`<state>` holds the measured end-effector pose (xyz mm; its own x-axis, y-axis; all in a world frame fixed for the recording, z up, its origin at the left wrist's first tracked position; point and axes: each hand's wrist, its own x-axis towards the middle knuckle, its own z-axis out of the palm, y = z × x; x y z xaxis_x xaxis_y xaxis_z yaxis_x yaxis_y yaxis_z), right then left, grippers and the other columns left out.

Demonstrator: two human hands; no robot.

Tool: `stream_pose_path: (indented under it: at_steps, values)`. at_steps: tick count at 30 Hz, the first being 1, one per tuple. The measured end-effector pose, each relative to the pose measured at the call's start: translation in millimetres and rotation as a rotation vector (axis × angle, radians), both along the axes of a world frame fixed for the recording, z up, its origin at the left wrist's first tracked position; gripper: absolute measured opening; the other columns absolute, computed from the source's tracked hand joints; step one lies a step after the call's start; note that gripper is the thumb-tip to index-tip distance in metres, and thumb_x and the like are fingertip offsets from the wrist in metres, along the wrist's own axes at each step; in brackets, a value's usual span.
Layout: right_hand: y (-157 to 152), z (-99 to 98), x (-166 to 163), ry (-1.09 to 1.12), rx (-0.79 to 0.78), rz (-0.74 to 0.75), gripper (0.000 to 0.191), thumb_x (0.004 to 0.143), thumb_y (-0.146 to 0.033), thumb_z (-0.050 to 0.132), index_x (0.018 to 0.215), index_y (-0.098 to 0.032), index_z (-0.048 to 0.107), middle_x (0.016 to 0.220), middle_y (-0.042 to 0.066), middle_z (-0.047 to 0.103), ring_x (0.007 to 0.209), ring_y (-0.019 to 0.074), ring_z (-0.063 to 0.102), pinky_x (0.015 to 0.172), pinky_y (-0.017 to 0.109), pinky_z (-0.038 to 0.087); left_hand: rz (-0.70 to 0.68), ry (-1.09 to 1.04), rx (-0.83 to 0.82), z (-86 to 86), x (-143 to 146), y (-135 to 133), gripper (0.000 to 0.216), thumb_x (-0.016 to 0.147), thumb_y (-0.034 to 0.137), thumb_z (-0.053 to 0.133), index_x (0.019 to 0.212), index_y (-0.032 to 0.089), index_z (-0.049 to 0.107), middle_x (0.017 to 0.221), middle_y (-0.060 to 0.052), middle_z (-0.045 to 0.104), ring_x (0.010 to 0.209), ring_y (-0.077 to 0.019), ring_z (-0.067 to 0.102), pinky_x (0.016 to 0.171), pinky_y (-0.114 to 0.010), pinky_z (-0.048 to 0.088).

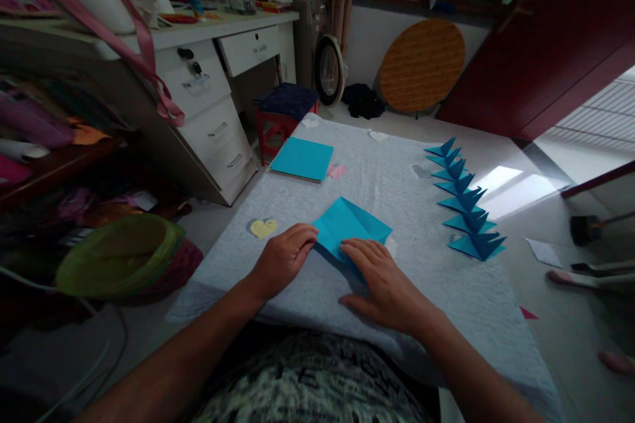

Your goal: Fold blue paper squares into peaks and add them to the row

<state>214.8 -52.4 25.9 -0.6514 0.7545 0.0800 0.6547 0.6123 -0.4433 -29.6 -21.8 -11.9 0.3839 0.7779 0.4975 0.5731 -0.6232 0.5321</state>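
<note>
A blue sheet of origami paper [353, 221] with crease lines lies on the cloth-covered table in front of me, its near edge partly lifted. My left hand [286, 256] pinches the paper's left corner between thumb and fingers. Across the near side of the paper, my right hand [384, 281] lies with fingers stretched out and thumb apart, its fingertips touching the surface. Farther off to the left sits a stack of blue paper [303, 158]. Along the right side of the table stands a row of several folded blue paper cranes [461, 201].
The pale tablecloth [297, 317] has heart patches, one of them yellow [264, 229]. A green-rimmed bin [122, 254] stands on the floor at left, below a white desk [213, 106]. Behind the table are a stool [288, 102] and an open washing machine door [329, 70].
</note>
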Motion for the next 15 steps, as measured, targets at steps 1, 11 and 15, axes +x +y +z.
stream_pose_path:
  at_steps: [1, 11, 15]
  values:
    - [0, -5.0, -2, 0.012, 0.033, -0.024, 0.055, 0.087, -0.033, 0.067, 0.137, -0.016, 0.05, 0.139, 0.016, 0.056, 0.128, 0.0312, 0.05, 0.108, 0.05, 0.04, 0.003, -0.018, -0.027, 0.1, -1, 0, 0.011, 0.095, 0.011, 0.052, 0.092, 0.019, 0.06, 0.103, -0.005, 0.07, 0.098, -0.016, 0.067, 0.088, -0.027, 0.054]
    - [17, -18.0, -2, 0.153, 0.032, -0.104, 0.021, 0.098, -0.023, 0.05, 0.09, -0.019, 0.07, 0.094, 0.007, 0.069, 0.088, 0.0203, 0.062, 0.081, 0.034, 0.048, 0.007, 0.053, -0.124, -2.9, -4, 6, 0.008, 0.091, 0.013, 0.059, 0.093, 0.019, 0.064, 0.099, -0.005, 0.068, 0.096, -0.0196, 0.063, 0.088, -0.034, 0.051]
    - [22, -22.6, 1, 0.166, 0.005, -0.206, 0.026, 0.098, -0.025, 0.048, 0.081, -0.019, 0.066, 0.081, 0.005, 0.065, 0.081, 0.0192, 0.06, 0.076, 0.032, 0.045, 0.023, 0.065, -0.13, -4.2, -5, 7, 0.01, 0.091, 0.012, 0.059, 0.088, 0.018, 0.067, 0.099, -0.005, 0.067, 0.097, -0.0193, 0.063, 0.088, -0.034, 0.05]
